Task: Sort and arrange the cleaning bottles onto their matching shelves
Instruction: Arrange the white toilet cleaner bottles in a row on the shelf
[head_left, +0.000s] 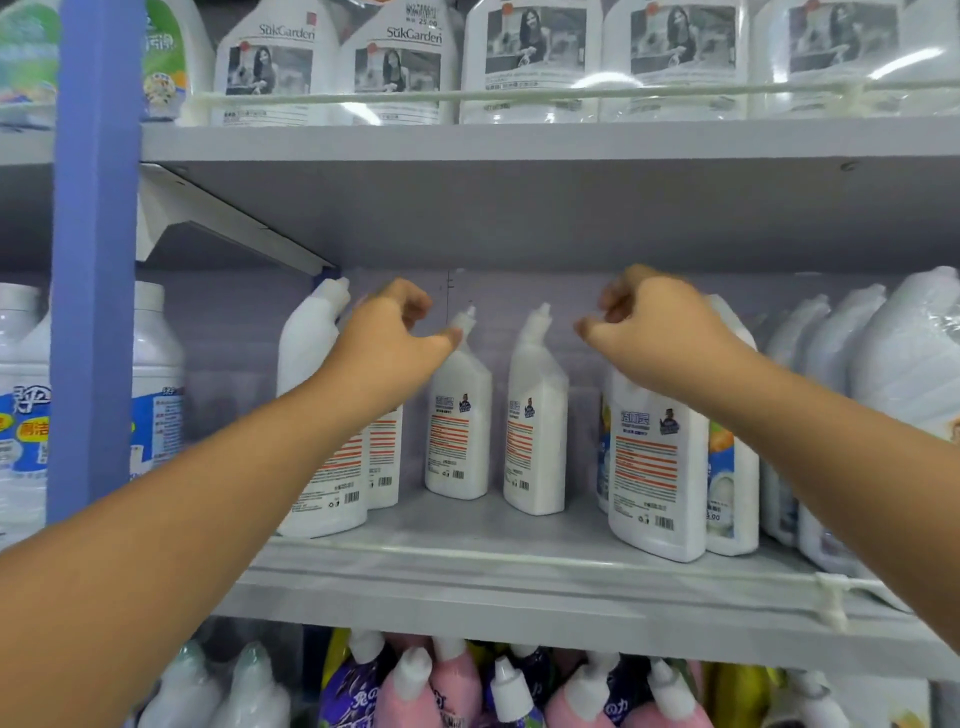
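Several white bottles (458, 415) are already stood on the middle shelf (467, 577) with gaps left, while the left hand (384, 338) and right hand (654, 332), fingers loosely curled, hold nothing.

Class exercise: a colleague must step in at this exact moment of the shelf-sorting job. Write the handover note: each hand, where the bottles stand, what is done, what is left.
Left hand: raised among the angled-neck white bottles, fingers loosely curled, gripping nothing that I can see.
Right hand: above the front right bottle, fingers curled; its neck is hidden, so the grip is unclear.
Middle shelf: two bottles far left, two spaced in the centre, two on the right.
Done: these stand upright, back labels outward.
Left: probably close the gaps and line up the row.
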